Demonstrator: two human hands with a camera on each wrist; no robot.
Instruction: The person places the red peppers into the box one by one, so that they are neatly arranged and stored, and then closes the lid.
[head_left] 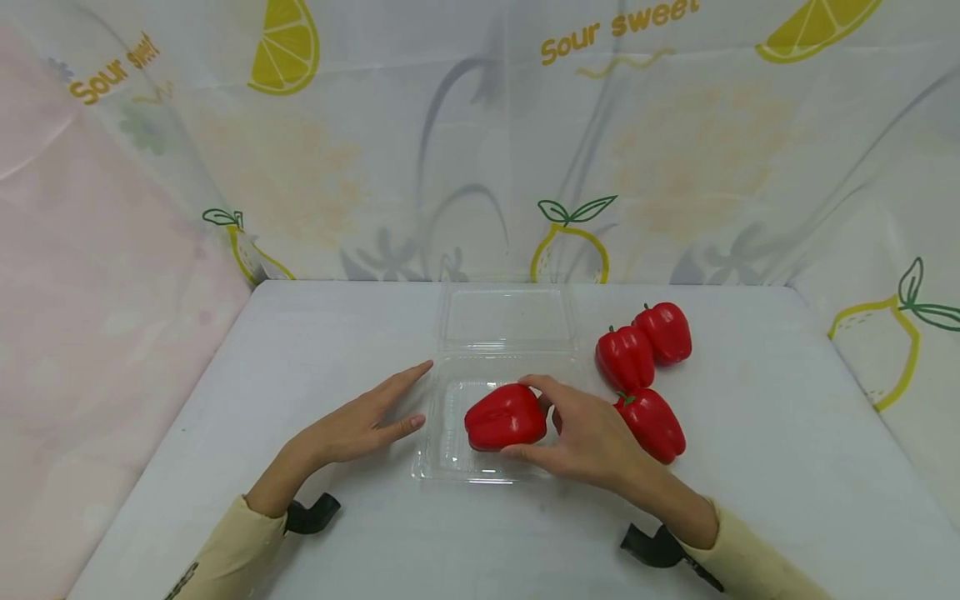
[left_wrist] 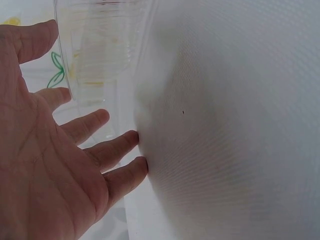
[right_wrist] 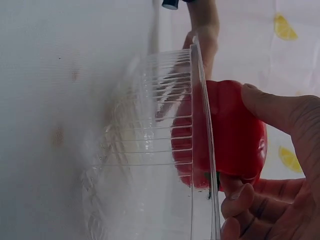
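A red bell pepper [head_left: 504,418] is gripped between the thumb and fingers of my right hand [head_left: 592,433], over the near half of a clear plastic clamshell box [head_left: 457,471]. In the right wrist view the pepper [right_wrist: 235,135] sits partly below the box's rim, its green stem toward the fingers. My left hand [head_left: 360,425] is beside the box's left edge with fingers spread and holding nothing. From the left wrist view, the left fingertips [left_wrist: 127,172] are close to the white tabletop, near the box wall; whether they touch the box cannot be told.
Three more red bell peppers lie right of the box: one at the back [head_left: 663,333], one in the middle [head_left: 626,358], one nearer [head_left: 652,425], partly behind my right hand. The box's lid [head_left: 507,317] lies open toward the back. A printed curtain [head_left: 465,142] stands behind the white table [head_left: 322,333].
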